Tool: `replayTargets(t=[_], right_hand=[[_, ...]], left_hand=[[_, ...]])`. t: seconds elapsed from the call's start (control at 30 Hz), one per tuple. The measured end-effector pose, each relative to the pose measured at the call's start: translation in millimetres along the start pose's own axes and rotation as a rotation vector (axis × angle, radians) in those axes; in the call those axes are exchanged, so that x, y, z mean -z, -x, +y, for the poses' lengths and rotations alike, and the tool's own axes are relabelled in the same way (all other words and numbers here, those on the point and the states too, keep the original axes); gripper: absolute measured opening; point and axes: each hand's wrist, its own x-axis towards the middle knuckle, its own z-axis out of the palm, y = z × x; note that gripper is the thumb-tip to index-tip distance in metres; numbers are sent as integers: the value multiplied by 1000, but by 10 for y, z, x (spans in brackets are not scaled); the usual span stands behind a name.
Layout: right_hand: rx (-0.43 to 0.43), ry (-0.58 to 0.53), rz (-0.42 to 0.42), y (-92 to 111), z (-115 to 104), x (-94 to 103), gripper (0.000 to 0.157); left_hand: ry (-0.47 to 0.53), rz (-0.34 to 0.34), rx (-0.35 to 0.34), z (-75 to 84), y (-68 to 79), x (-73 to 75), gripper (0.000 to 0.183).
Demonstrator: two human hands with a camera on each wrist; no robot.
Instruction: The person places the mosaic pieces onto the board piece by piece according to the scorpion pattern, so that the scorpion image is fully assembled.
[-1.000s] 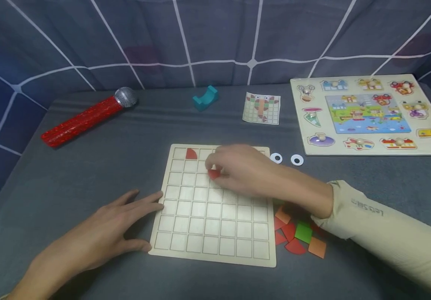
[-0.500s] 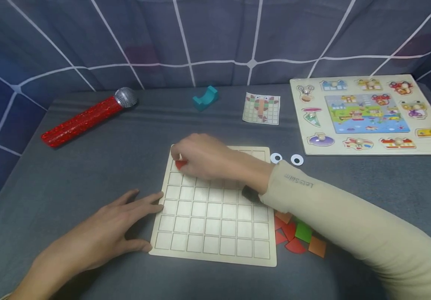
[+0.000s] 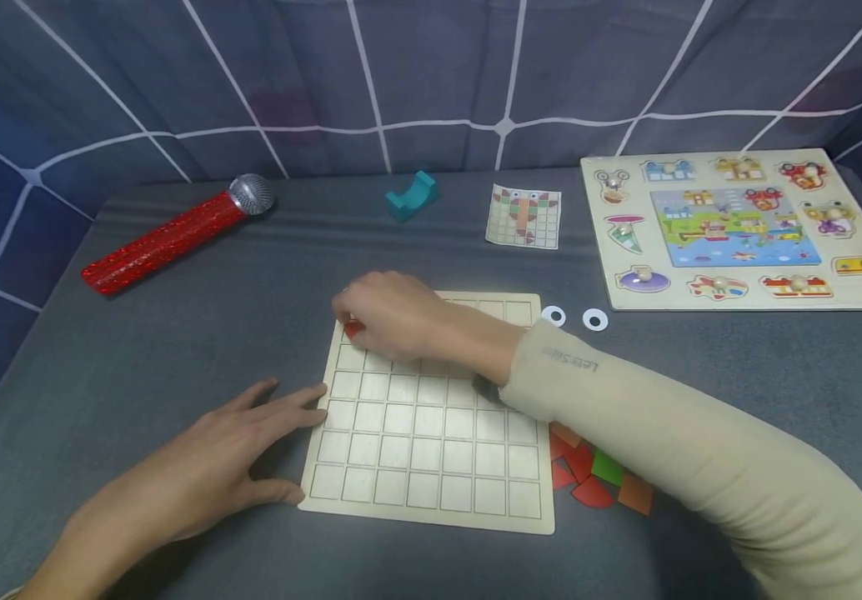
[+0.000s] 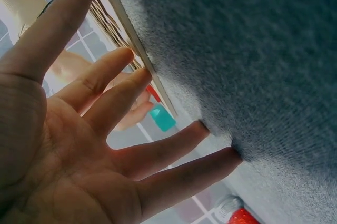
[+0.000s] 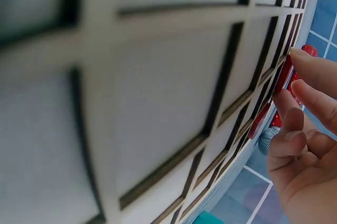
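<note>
Pinching a red piece (image 3: 353, 330) at the upper left of the board (image 3: 423, 415), the right hand (image 3: 393, 315) sits close to the edge in the head view; a slip could leave the piece askew or send it onto the counter (image 3: 236, 333). The sleeve (image 3: 649, 417) passes over loose pieces (image 3: 592, 492) beside the board's right edge — a low elbow could drag them. Room to move lies leftward, between board and mic (image 3: 164, 242).

In the left wrist view, the left hand (image 4: 73, 142) is spread wide, two fingertips (image 4: 125, 54) at the board's edge, two others on the counter; too hard a push could shift the board.

In the right wrist view, a second red piece (image 5: 258, 122) lies on the board near the pinch — a stray finger could nudge it. Whether the held one is seated, I cannot tell.
</note>
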Motion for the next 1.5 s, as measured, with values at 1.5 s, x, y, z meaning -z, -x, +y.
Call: replayTargets(t=[1.5], right_hand=[[-5,-30,44,408,179,106,32]], left_hand=[[-13,-43,42,7,-27,3,76]])
